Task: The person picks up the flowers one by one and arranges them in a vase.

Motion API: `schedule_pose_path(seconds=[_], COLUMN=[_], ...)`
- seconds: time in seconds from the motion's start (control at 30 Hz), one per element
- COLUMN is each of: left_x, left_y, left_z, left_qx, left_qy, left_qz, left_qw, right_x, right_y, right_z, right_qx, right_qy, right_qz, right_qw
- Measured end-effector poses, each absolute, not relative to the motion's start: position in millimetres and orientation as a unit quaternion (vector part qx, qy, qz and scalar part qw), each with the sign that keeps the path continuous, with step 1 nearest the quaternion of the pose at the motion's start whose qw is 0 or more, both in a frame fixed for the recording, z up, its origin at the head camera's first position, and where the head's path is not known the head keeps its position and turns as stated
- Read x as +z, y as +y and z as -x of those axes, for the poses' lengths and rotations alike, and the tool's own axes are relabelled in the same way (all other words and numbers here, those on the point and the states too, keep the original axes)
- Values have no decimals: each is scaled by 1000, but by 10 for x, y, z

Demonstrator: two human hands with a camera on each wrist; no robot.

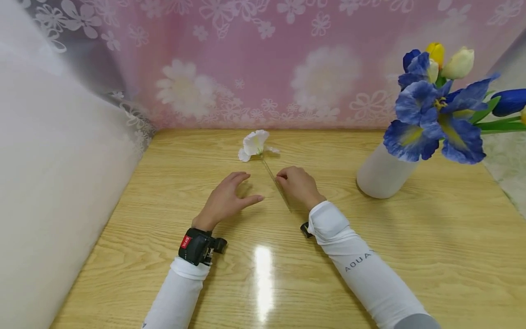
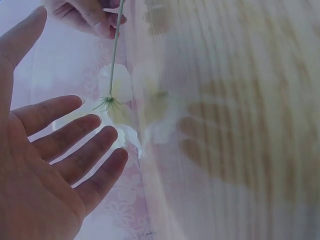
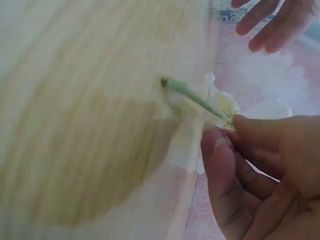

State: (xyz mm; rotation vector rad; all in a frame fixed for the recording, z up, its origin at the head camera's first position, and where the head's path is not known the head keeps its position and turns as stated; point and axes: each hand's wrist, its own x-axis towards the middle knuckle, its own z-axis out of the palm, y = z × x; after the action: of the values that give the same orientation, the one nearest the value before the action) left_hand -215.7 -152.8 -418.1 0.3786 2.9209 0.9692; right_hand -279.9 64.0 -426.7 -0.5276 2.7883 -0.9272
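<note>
A white artificial flower (image 1: 255, 142) with a thin green stem (image 3: 192, 95) lies low over the middle of the table, its bloom toward the back. My right hand (image 1: 299, 185) pinches that stem between thumb and fingers, and the stem's cut end shows beyond the fingertips in the right wrist view. To the left of the stem is my left hand (image 1: 223, 198), its fingers spread, thumb apart, holding nothing. In the left wrist view the left palm (image 2: 50, 175) faces the camera, and its fingers partly cover the white petals.
A white vase (image 1: 386, 171) stands at the right of the wooden table (image 1: 164, 192), holding blue irises (image 1: 419, 105) plus blue, yellow and white tulips (image 1: 458, 64). A pink floral curtain (image 1: 255, 73) hangs along the back edge. White fabric (image 1: 61, 160) borders the left side.
</note>
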Motion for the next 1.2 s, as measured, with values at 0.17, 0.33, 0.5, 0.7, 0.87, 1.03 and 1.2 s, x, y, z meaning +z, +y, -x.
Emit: schedule_pose_path(seconds=[0.17, 0.33, 0.5, 0.7, 0.87, 1.03, 1.2], left_x=[-4181, -4192, -4191, -4185, -4175, -4176, -4167], left_y=[-1546, -1524, -1509, -1483, -1422, -1367, -1302], left_z=[2150, 2152, 2153, 2170, 2190, 2215, 2248], left_qx=[310, 314, 307, 301, 304, 310, 312], left_qy=[943, 941, 943, 945, 942, 939, 937], left_qz=[-122, -126, -125, -126, -140, -149, -159], left_qw=[16, 17, 15, 8, 1, 4, 6], right_x=[-4268, -4263, -4151, -3867, -3666, -3495, -3290], right_y=[617, 663, 771, 957, 1190, 1394, 1527], right_z=[2808, 2789, 2731, 2632, 2552, 2498, 2459], right_qx=[-307, -294, -293, -298, -310, -318, -323], right_qy=[934, 936, 937, 939, 932, 919, 902], right_qz=[162, 155, 164, 172, 178, 177, 186], right_qw=[84, 118, 97, 22, -64, -148, -218])
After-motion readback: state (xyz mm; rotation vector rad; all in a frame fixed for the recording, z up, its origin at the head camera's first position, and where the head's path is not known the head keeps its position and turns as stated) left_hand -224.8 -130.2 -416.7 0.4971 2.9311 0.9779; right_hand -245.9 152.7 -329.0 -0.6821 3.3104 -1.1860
